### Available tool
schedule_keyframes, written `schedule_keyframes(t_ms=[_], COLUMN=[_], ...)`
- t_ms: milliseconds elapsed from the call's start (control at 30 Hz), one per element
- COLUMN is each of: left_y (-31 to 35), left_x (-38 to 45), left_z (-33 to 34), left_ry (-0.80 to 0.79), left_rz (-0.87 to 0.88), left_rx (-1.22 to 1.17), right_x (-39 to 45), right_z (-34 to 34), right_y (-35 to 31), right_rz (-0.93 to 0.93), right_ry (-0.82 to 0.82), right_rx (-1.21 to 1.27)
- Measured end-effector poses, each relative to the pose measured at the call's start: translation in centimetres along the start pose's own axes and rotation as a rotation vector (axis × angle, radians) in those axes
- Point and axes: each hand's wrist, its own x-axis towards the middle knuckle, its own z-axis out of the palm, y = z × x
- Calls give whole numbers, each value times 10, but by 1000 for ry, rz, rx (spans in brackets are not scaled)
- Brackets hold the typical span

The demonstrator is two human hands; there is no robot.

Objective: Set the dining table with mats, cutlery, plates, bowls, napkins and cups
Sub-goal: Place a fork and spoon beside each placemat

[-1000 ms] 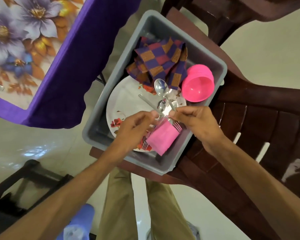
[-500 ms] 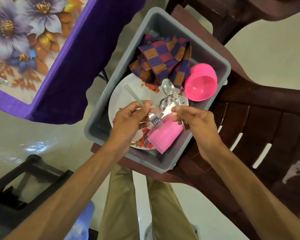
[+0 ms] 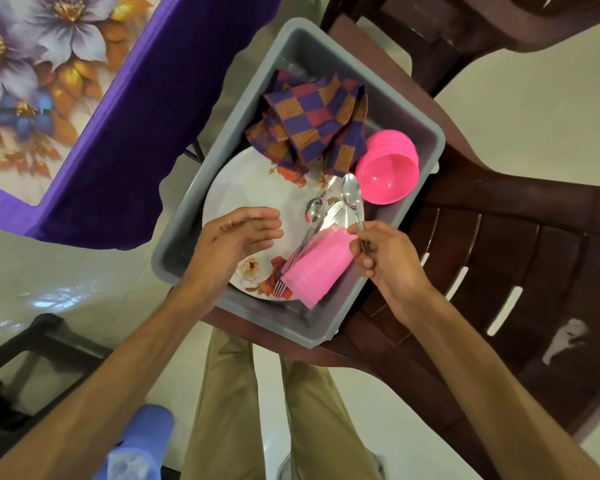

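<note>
A grey tub point(image 3: 429, 132) rests on a dark brown plastic chair point(image 3: 499, 237). In it lie a white floral plate point(image 3: 250, 188), checked napkins point(image 3: 312, 123), stacked pink bowls point(image 3: 387, 171) and a pink cup point(image 3: 321, 268) on its side. On the plate lie a small spoon point(image 3: 313, 211), a knife point(image 3: 329, 216) and a fork point(image 3: 280, 286). My right hand point(image 3: 385, 261) pinches the handle of a larger spoon point(image 3: 351, 192), whose bowl points away from me. My left hand point(image 3: 243, 233) hovers over the plate, fingers stretched out, nothing visible in it.
The dining table point(image 3: 125, 133), with a purple cloth and a floral top, stands at the upper left, close to the tub. A second brown chair point(image 3: 465, 26) is at the top. A dark stool point(image 3: 32, 358) and a blue object point(image 3: 142, 441) are at the lower left.
My left hand held a fork half a second ago; now it is spread above the plate without it. My right hand has shifted right and grips the larger spoon's handle.
</note>
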Motion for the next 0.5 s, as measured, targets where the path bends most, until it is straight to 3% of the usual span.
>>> schedule_keyframes(t_ms=[200, 500], left_y=[-9, -8], left_x=[-4, -11], left_z=[3, 2], left_ry=[-86, 40], left_rz=[49, 25], left_rx=[-3, -86], right_x=[-5, -13], right_z=[10, 28], right_y=[12, 22], right_rz=[-42, -83], right_ry=[-38, -23], right_rx=[16, 120])
